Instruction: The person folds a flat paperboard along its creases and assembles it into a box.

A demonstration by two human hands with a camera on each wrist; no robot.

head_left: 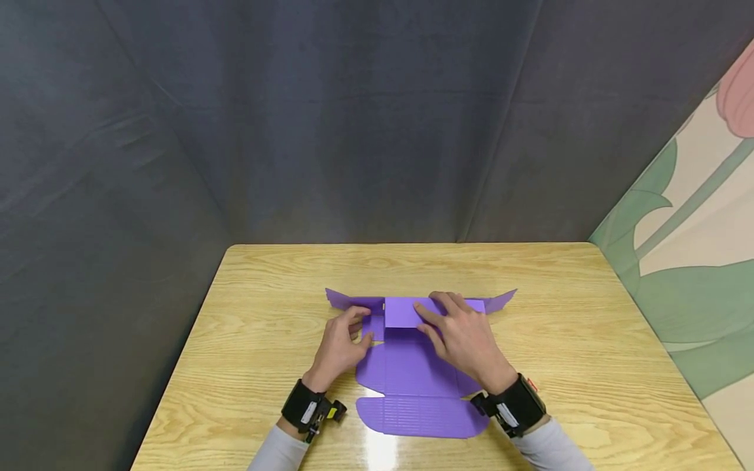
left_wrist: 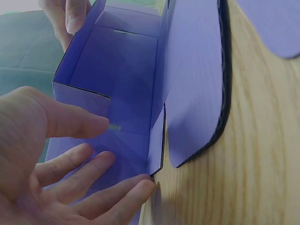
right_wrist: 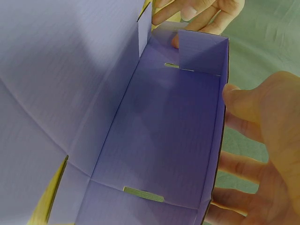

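On the near half of a wood-grain table [head_left: 265, 294] lies a part-folded purple corrugated cardboard box [head_left: 419, 366], set between the two hands with its rounded front flap [head_left: 421, 416] flat towards the person. Along the far side, a long panel [head_left: 403, 313] is folded up and over, casting a dark band below its free edge. Two wing-like flaps stick out beyond it, one to the left [head_left: 340, 299] and one to the right [head_left: 501, 301].

The right hand [head_left: 468, 335] lies over the folded panel, fingers fairly straight against its outer face and thumb tip at its edge. The left hand [head_left: 343, 343] is at the left end of the box, thumb and fingers spread well apart around the small end panel [head_left: 373, 327]; whether the fingertips press on it is hard to tell. From the right wrist, a narrow cut slot [right_wrist: 144, 194] shows at the near end of the purple floor.

Each wrist wears a black strap, left [head_left: 303, 404] and right [head_left: 518, 404], above pale grey sleeves [head_left: 279, 451]. Behind the table hangs a dark grey curtain [head_left: 353, 131]; on the right is a wall covering with pink-and-green flowers [head_left: 701, 288].
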